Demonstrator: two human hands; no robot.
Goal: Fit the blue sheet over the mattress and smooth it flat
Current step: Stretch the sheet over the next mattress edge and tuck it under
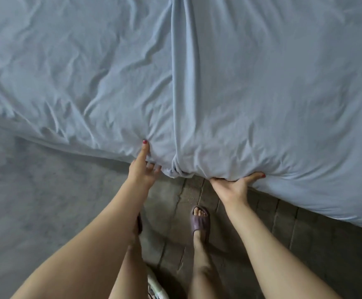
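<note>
From the head camera, looking down, the blue sheet (229, 87) covers nearly the whole upper part of the frame, draped over the mattress, whose own surface is hidden under the cloth. The bed's corner points toward the person, and both hands meet the sheet there. The left hand (144, 167) is on the left face of the corner, its thumb laid straight up against the cloth while the other fingers curl into a small bunch of fabric at the edge. The right hand (236, 186) is just to the right of the corner, palm turned up, fingers hooked under the hanging hem and out of sight beneath it, thumb stretched along the lower edge. A long raised fold (177, 83) runs straight away from the corner, between the two hands, and it lies slightly nearer the left one. The sheet's slack therefore lies ahead of and above the fingers, so the next pull probably has to go down and under the corner. Below, a foot in a purple sandal (199, 220) stands on the tiled floor (305, 244).
</note>
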